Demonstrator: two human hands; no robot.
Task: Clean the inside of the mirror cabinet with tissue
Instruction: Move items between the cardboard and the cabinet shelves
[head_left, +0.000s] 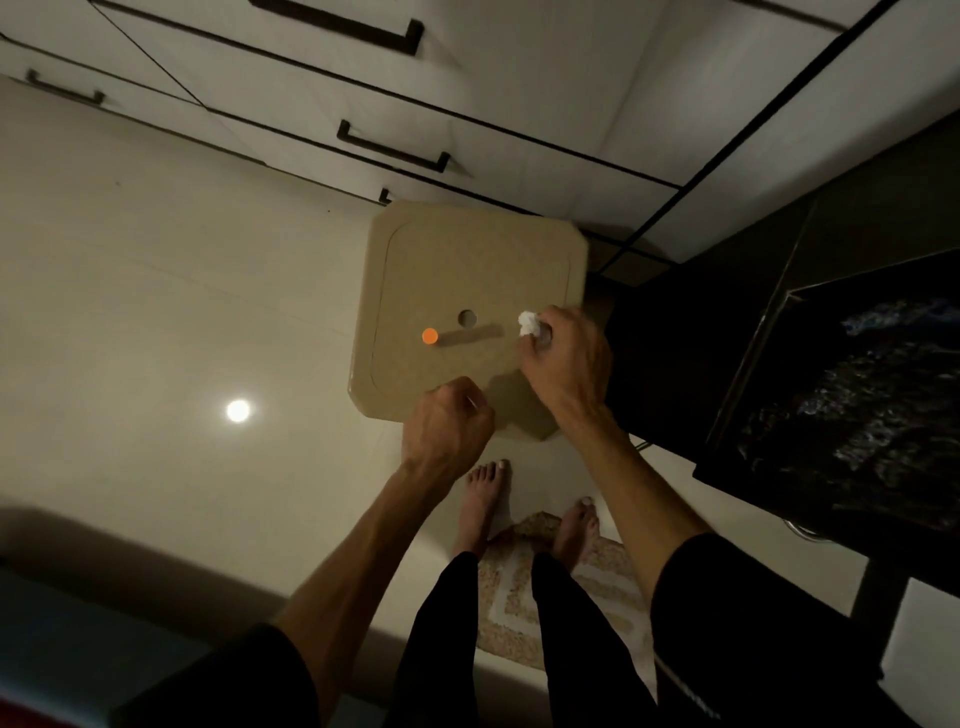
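Note:
My right hand (569, 358) pinches a crumpled white tissue (529, 323) above the right side of a beige plastic stool (467, 260). A small round grey thing (544, 339) shows under its fingers; I cannot tell what it is. An orange-capped bottle (429, 335) stands on the stool left of the centre hole (467, 317) and casts a long shadow to the right. My left hand (449, 426) hovers over the stool's near edge with its fingers curled into a fist. A thin pale sliver shows at its knuckles. The mirror cabinet is out of view.
White drawers with dark bar handles (392, 148) run behind the stool. A dark glossy counter (841, 364) stands at the right. My bare feet rest on a speckled bath mat (566, 587). A ceiling light reflects off the pale floor (238, 411).

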